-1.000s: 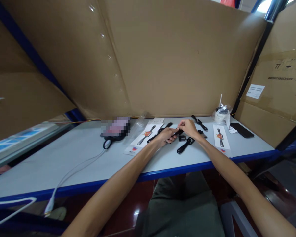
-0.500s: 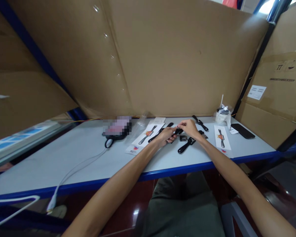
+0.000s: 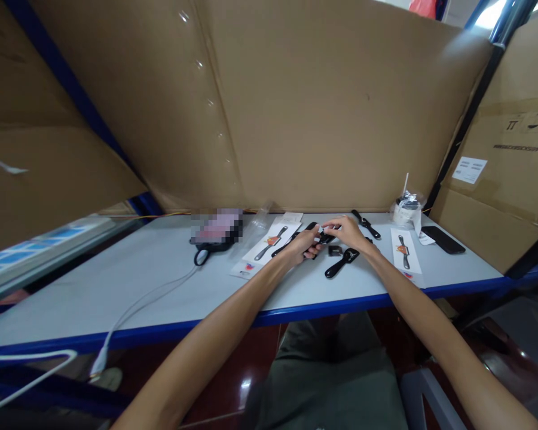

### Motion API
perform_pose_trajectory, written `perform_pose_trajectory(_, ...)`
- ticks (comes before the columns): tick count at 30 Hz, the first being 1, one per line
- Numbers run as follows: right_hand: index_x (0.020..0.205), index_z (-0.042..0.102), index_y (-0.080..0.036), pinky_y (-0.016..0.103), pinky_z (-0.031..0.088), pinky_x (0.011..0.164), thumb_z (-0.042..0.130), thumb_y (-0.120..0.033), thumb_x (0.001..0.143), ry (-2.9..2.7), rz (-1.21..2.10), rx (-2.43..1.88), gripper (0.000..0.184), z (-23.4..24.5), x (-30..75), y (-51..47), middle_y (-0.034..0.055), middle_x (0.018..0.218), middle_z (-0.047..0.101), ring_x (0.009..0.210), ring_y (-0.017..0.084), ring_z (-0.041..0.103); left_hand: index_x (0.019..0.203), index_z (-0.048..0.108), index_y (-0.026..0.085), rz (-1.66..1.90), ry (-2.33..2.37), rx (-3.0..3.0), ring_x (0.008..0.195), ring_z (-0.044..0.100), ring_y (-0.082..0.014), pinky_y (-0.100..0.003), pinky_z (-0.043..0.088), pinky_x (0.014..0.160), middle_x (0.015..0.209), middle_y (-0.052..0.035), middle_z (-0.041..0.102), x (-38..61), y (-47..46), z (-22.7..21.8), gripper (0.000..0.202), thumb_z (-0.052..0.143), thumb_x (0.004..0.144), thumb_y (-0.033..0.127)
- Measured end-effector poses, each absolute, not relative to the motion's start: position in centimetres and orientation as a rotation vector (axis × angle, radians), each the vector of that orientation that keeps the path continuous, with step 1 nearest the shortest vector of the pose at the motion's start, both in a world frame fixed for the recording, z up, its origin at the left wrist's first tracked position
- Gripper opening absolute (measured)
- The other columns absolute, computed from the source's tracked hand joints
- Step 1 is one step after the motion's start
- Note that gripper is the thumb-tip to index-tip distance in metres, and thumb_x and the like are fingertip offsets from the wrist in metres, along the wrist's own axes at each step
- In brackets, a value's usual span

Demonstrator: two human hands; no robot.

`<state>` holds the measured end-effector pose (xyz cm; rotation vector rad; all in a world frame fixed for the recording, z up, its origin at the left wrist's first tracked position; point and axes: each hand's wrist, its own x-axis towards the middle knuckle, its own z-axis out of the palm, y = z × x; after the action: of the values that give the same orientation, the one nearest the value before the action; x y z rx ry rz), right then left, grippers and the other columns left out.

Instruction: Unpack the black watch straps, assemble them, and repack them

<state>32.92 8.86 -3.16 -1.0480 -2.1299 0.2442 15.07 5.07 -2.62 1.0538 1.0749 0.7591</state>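
Observation:
My left hand [image 3: 302, 246] is closed around one end of a black spokeshave [image 3: 327, 237], held just above the table. At the tool's middle, the fingertips of my right hand [image 3: 344, 231] are pinched; any small part between them is too small to make out. Right below lies a small dark metal piece [image 3: 335, 251]. Another black spokeshave [image 3: 341, 264] rests nearer the front edge, partly behind my right wrist. A third spokeshave [image 3: 366, 224] is farther back, beyond my right hand. Behind my left hand, a black handle [image 3: 283, 246] shows beside a printed card [image 3: 272, 243].
A second printed card [image 3: 406, 251], a phone [image 3: 443, 239] and a bagged cup with a straw [image 3: 407, 210] occupy the right side. To the left sit clear plastic wrapping [image 3: 256, 226] and a dark device [image 3: 215, 242] with a cable. Cardboard walls [image 3: 296, 119] enclose the grey table [image 3: 161, 286].
My right fingers have shifted slightly at the spokeshave's middle and look more stretched out. My left hand keeps its hold. The whole view has moved a little.

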Motion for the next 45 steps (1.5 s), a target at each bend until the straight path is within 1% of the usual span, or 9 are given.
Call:
perform_pose_trajectory(4,0.105,0.083,-0.026,0.033,0.044,0.090,0.075,-0.022,0.091,-2.182,0.202,-1.001,0.017,-3.1,33.2,8.8,0.0045,0.100,0.080,0.092,0.020,0.066,0.092,0.041,0.022,0.749,1.075,1.041,0.035,0.023,-0.0041,-0.014,0.007,0.036,0.055,0.0066,0.041,15.0,5.1,-2.7,0.032,0.029,0.107,0.047)
perform_pose_trajectory(8,0.102,0.084,-0.025,0.034,0.042,0.089,0.076,-0.023,0.091,-2.178,0.143,-0.991,0.014,-3.4,33.3,9.0,0.0052,0.097,0.079,0.092,0.020,0.064,0.090,0.040,0.022,0.749,1.066,1.038,0.035,0.024,-0.0041,-0.014,0.008,0.036,0.055,0.0062,0.041,14.9,5.3,-2.8,0.027,0.030,0.107,0.041)
perform_pose_trajectory(15,0.109,0.082,-0.028,0.034,0.043,0.088,0.073,-0.027,0.094,-2.177,0.141,-0.952,0.018,-3.6,33.4,9.1,0.0053,0.098,0.076,0.094,0.021,0.062,0.087,0.042,0.022,0.732,1.045,1.040,0.035,0.024,-0.0040,-0.014,0.007,0.035,0.057,0.0055,0.042,14.7,5.5,-2.7,0.013,0.040,0.099,0.026)
perform_pose_trajectory(24,0.093,0.079,-0.022,0.035,0.042,0.091,0.074,-0.026,0.093,-2.190,0.043,-0.937,0.006,-3.5,33.1,8.6,0.0037,0.096,0.076,0.091,0.020,0.062,0.085,0.046,0.019,0.726,1.037,1.077,0.036,0.025,-0.0040,-0.015,0.009,0.034,0.057,0.0036,0.045,14.6,6.0,-3.2,0.009,0.044,0.094,0.020)
perform_pose_trajectory(29,0.076,0.069,-0.020,0.034,0.043,0.084,0.069,-0.030,0.096,-2.153,-0.118,-1.070,0.022,-3.9,32.4,8.1,0.0050,0.085,0.069,0.092,0.022,0.056,0.084,0.046,0.019,0.724,1.030,1.141,0.037,0.027,-0.0041,-0.014,0.010,0.034,0.057,0.0028,0.047,14.8,5.7,-3.4,0.008,0.050,0.092,0.019)
perform_pose_trajectory(34,0.062,0.063,-0.021,0.036,0.043,0.089,0.065,-0.028,0.097,-2.092,-0.154,-1.192,0.035,-3.7,31.7,7.8,0.0062,0.080,0.066,0.087,0.023,0.056,0.082,0.045,0.019,0.715,0.999,1.193,0.037,0.028,-0.0036,-0.014,0.011,0.035,0.057,0.0030,0.046,15.1,5.1,-3.2,0.011,0.051,0.092,0.018)
perform_pose_trajectory(37,0.066,0.068,-0.021,0.035,0.043,0.087,0.066,-0.030,0.096,-2.014,-0.099,-1.204,0.032,-3.4,31.8,7.8,0.0067,0.083,0.069,0.087,0.023,0.057,0.095,0.052,0.017,0.714,0.989,1.211,0.036,0.028,-0.0040,-0.013,0.011,0.035,0.057,0.0044,0.045,15.0,4.9,-3.0,0.004,0.050,0.092,0.016)
perform_pose_trajectory(41,0.078,0.077,-0.020,0.033,0.042,0.090,0.066,-0.024,0.096,-1.942,-0.019,-1.127,0.021,-3.0,32.2,7.9,0.0044,0.086,0.073,0.086,0.019,0.061,0.131,0.051,0.016,0.728,1.013,1.226,0.036,0.030,-0.0052,-0.013,0.013,0.036,0.058,0.0053,0.046,15.0,4.7,-2.8,0.037,0.042,0.095,0.012)
perform_pose_trajectory(45,0.078,0.080,-0.020,0.033,0.041,0.089,0.068,-0.024,0.094,-1.953,0.032,-1.081,0.021,-3.0,32.5,8.1,0.0052,0.086,0.075,0.087,0.019,0.064,0.145,0.044,0.015,0.748,1.041,1.209,0.036,0.031,-0.0056,-0.013,0.014,0.036,0.059,0.0046,0.046,15.1,4.4,-2.5,0.053,0.035,0.094,0.006)
